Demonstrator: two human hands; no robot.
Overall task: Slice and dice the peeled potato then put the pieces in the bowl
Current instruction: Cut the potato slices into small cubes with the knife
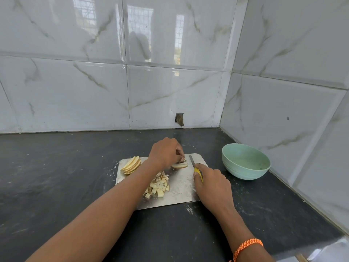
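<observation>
On steel cutting board, left hand pins small stack of potato slices with curled fingertips, likely to steady it for dicing. Stack lies flat, long axis left-right across board. Right hand grips yellow-handled knife, blade pointing away, just right of stack. Diced pieces heaped near board centre; uncut slices fanned at far-left corner. Green bowl waits right of board, apparently empty.

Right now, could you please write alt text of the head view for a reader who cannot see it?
The left hand steadies stacked potato slices on a steel cutting board while the right hand grips a yellow-handled knife. Diced potato and a fan of slices lie on the board; a green bowl stands right.
</observation>
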